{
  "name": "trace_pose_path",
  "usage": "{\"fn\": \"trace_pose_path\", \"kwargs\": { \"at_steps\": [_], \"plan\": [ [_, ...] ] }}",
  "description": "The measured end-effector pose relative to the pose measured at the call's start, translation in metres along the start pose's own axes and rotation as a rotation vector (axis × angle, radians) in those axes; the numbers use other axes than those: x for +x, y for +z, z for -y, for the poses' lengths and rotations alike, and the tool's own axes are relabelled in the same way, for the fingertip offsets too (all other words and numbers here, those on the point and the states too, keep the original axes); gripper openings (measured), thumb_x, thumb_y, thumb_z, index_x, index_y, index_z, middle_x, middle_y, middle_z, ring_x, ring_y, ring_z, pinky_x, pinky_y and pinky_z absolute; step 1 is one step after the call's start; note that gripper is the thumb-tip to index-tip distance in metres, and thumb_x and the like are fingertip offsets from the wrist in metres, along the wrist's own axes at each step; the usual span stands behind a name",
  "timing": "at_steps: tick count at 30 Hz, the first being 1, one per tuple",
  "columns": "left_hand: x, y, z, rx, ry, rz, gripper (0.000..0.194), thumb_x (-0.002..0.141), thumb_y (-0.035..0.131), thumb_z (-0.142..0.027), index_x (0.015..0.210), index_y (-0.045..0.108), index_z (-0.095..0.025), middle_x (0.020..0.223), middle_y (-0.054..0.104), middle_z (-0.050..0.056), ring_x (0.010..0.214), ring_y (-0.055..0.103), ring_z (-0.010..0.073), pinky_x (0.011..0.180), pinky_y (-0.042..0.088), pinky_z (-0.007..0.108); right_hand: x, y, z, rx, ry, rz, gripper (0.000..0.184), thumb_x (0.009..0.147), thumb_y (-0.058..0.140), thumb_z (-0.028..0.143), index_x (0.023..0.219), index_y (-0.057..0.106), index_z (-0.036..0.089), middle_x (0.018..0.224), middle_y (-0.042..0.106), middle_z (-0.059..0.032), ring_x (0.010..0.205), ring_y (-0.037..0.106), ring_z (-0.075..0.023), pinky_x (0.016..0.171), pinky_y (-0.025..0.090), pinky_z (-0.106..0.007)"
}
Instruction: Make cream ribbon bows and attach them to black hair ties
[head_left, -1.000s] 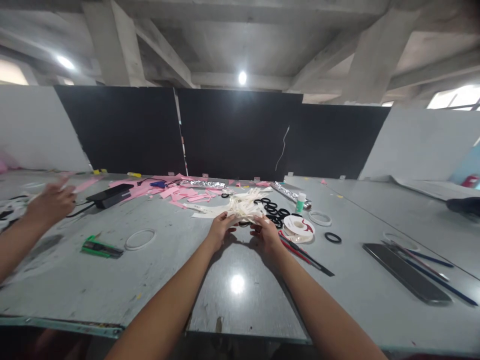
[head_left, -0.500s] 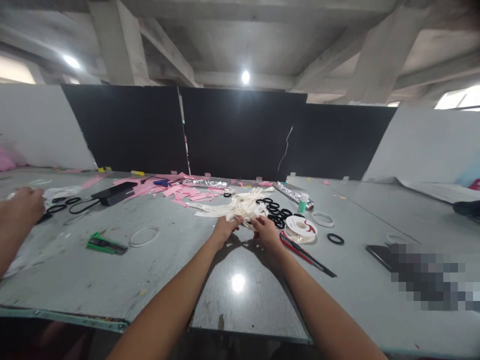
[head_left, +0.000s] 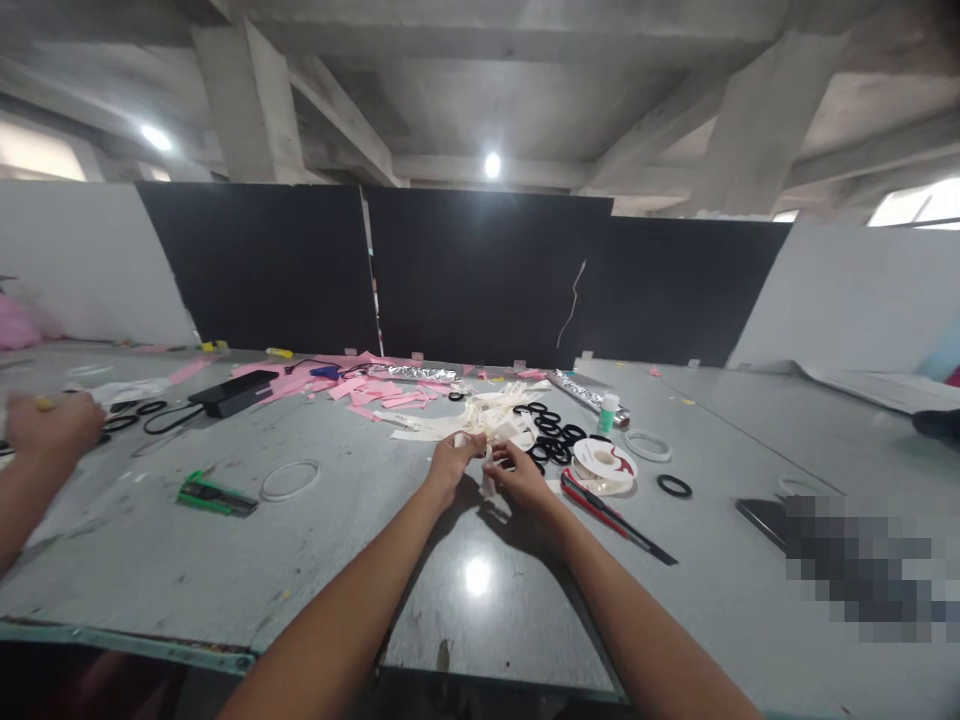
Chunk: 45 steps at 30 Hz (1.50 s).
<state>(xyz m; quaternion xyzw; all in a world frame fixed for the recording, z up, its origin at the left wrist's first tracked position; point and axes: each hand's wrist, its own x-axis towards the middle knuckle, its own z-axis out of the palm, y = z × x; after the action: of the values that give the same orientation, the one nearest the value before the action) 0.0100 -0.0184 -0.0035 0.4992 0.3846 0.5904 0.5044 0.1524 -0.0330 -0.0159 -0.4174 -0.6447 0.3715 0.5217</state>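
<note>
Grey table (head_left: 225, 570); held ribbon (head_left: 489, 484) points toward camera.

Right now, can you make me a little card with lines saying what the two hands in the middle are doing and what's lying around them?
Left hand: pinching a cream strip
Right hand: fingers on the same strip
Just beyond the hands: a messy heap of cream ribbon
Right of the heap: black rings, a white spool, a red-and-black cutter
Off to the left: a green cutter beside a pale hoop
Along the back: pink scraps
</note>
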Motion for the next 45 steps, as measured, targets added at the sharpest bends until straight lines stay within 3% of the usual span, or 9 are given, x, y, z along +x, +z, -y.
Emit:
{"fn": "trace_pose_path", "kwargs": {
  "at_steps": [5, 12, 17, 20, 26, 31, 39, 41, 45],
  "plan": [
    [-0.002, 0.003, -0.002, -0.069, -0.034, 0.088, 0.039, 0.060, 0.075, -0.048, 0.076, 0.064, -0.013, 0.073, 0.065, 0.004, 0.066, 0.056, 0.0142, 0.064, 0.042, 0.026, 0.001, 0.001, -0.002, 0.056, 0.048, -0.013, 0.017, 0.067, 0.069, 0.035, 0.077, 0.066, 0.021, 0.071, 0.064, -0.0019, 0.065, 0.056, -0.0146, 0.060, 0.047, -0.027],
    [0.001, 0.000, -0.001, 0.051, -0.044, 0.049, 0.039, 0.060, 0.075, -0.049, 0.073, 0.062, -0.014, 0.064, 0.062, 0.002, 0.057, 0.053, 0.0123, 0.058, 0.040, 0.024, 0.006, -0.001, -0.004, 0.145, 0.103, 0.008, 0.019, 0.068, 0.064, 0.034, 0.068, 0.060, 0.015, 0.062, 0.061, -0.0006, 0.057, 0.055, -0.0129, 0.059, 0.045, -0.026],
    [0.005, -0.014, -0.011, -0.004, -0.260, 0.258, 0.053, 0.068, 0.061, -0.062, 0.096, 0.067, -0.017, 0.083, 0.066, 0.007, 0.060, 0.056, 0.0129, 0.057, 0.042, 0.024, 0.002, -0.002, 0.005, 0.082, 0.119, 0.025, 0.012, 0.068, 0.060, 0.028, 0.065, 0.055, 0.017, 0.051, 0.054, 0.0043, 0.046, 0.047, -0.0099, 0.049, 0.037, -0.022],
    [0.005, -0.022, -0.020, 0.040, -0.361, 0.355, 0.057, 0.071, 0.056, -0.066, 0.096, 0.069, -0.017, 0.083, 0.066, 0.008, 0.061, 0.056, 0.0130, 0.057, 0.042, 0.024, 0.000, -0.004, 0.006, -0.008, 0.140, 0.072, 0.013, 0.070, 0.058, 0.029, 0.065, 0.054, 0.018, 0.046, 0.049, 0.0063, 0.041, 0.041, -0.0089, 0.046, 0.031, -0.022],
    [0.003, -0.022, -0.023, 0.254, -0.231, 0.483, 0.044, 0.059, 0.075, -0.048, 0.082, 0.069, -0.011, 0.077, 0.065, 0.004, 0.069, 0.056, 0.0140, 0.065, 0.041, 0.024, 0.003, -0.010, 0.000, -0.199, 0.008, 0.167, 0.021, 0.074, 0.058, 0.035, 0.068, 0.061, 0.015, 0.059, 0.054, 0.0028, 0.056, 0.045, -0.0112, 0.056, 0.034, -0.023],
    [0.006, -0.021, -0.014, 0.300, -0.116, 0.453, 0.038, 0.061, 0.074, -0.045, 0.073, 0.064, -0.010, 0.067, 0.060, 0.001, 0.062, 0.051, 0.0106, 0.063, 0.036, 0.023, 0.004, -0.012, -0.004, -0.358, -0.050, 0.176, 0.026, 0.077, 0.057, 0.038, 0.071, 0.063, 0.014, 0.062, 0.055, 0.0012, 0.060, 0.045, -0.0119, 0.058, 0.033, -0.023],
    [0.009, -0.023, -0.005, 0.304, -0.098, 0.517, 0.032, 0.062, 0.074, -0.038, 0.072, 0.062, -0.010, 0.062, 0.057, 0.001, 0.056, 0.048, 0.0094, 0.056, 0.032, 0.022, 0.003, -0.014, -0.002, -0.475, -0.019, 0.285, 0.025, 0.078, 0.054, 0.035, 0.069, 0.066, 0.015, 0.056, 0.053, 0.0027, 0.054, 0.043, -0.0106, 0.054, 0.029, -0.022],
    [0.010, -0.023, -0.004, 0.286, -0.096, 0.552, 0.029, 0.062, 0.074, -0.034, 0.075, 0.063, -0.010, 0.067, 0.060, 0.002, 0.061, 0.052, 0.0114, 0.060, 0.036, 0.023, 0.002, -0.017, 0.001, -0.575, -0.036, 0.246, 0.027, 0.080, 0.054, 0.037, 0.069, 0.066, 0.016, 0.058, 0.056, 0.0014, 0.055, 0.045, -0.0114, 0.054, 0.029, -0.023],
    [0.013, -0.024, -0.001, 0.295, -0.023, 0.602, 0.022, 0.064, 0.068, -0.020, 0.084, 0.064, -0.011, 0.078, 0.064, 0.004, 0.073, 0.057, 0.0146, 0.071, 0.041, 0.026, 0.003, -0.025, 0.007, -0.692, -0.030, -0.006, 0.034, 0.085, 0.045, 0.041, 0.070, 0.065, 0.017, 0.062, 0.059, -0.0016, 0.059, 0.049, -0.0133, 0.055, 0.028, -0.024]
  ]
}}
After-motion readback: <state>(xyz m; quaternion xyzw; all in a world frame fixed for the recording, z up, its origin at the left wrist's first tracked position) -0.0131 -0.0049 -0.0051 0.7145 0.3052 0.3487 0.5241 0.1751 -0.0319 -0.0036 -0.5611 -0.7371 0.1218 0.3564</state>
